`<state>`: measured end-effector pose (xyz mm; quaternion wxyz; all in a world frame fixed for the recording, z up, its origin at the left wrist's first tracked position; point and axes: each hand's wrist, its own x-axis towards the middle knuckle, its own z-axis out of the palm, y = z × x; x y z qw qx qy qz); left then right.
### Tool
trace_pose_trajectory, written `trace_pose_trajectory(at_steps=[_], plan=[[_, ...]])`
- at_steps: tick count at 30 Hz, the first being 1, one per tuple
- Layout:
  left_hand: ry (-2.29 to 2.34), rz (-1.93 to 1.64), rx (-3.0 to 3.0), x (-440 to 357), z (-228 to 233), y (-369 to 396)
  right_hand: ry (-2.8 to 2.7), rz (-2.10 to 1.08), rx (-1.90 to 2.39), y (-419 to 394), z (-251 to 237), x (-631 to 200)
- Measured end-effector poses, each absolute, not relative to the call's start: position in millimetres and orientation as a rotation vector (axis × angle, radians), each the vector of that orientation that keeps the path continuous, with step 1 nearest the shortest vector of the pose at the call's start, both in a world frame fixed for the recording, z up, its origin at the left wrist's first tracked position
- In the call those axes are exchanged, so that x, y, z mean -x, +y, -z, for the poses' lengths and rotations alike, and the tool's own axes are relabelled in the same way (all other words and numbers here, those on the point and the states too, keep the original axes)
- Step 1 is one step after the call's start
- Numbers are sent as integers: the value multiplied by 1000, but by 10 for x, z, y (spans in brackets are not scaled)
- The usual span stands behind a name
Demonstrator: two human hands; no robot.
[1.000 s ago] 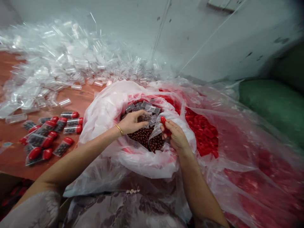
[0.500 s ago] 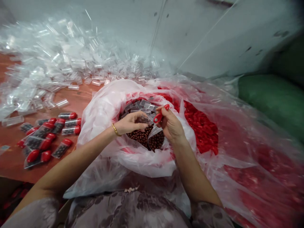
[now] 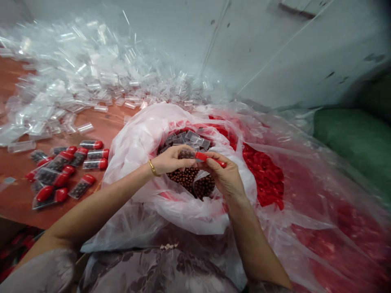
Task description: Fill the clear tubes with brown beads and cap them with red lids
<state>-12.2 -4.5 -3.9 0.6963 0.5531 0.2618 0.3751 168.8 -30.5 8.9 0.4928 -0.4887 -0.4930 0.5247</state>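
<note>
At the far left of the surface (image 3: 100, 128), near its front edge, lay the filled tubes with red caps (image 3: 65, 169) in a loose cluster, and behind them, toward the back edge, the heap of empty clear tubes (image 3: 76, 81) spread wide. Further right, your left hand (image 3: 171, 159) hovered over the open white bag (image 3: 137, 142), its grip closed around a small clear tube (image 3: 186, 154) filled with brown beads, thumb and fingertips pinched on the tube's sides. Below it the bag held loose brown beads (image 3: 191, 183) and a few empty tubes. Just beside it, your right hand (image 3: 224, 177) had its grip clamped on a red cap (image 3: 210, 158), held flat between thumb and forefinger, its end touching the mouth of the tube. To the right, the pile of red caps (image 3: 264, 175) filled a clear bag, with a green sack (image 3: 354, 142) beyond.
</note>
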Motion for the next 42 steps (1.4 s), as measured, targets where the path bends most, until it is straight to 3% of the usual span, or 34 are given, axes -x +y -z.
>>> trace_pose_trajectory(at_steps=[7,12,33,42], plan=[[701,-941,-1209,95,48,-45,-1365,-1044,1315,-388,13,-1794],[632,-806,-1253,83,32,-33,-1402,-896,1232,-316,-104,-1792],[583,-840,-1436,106,16,-77,-2367,-197,1206,-381,-298,-1779],[695,-739,-1388,133,39,-84,-2446,-167,1033,-416,-191,-1708]])
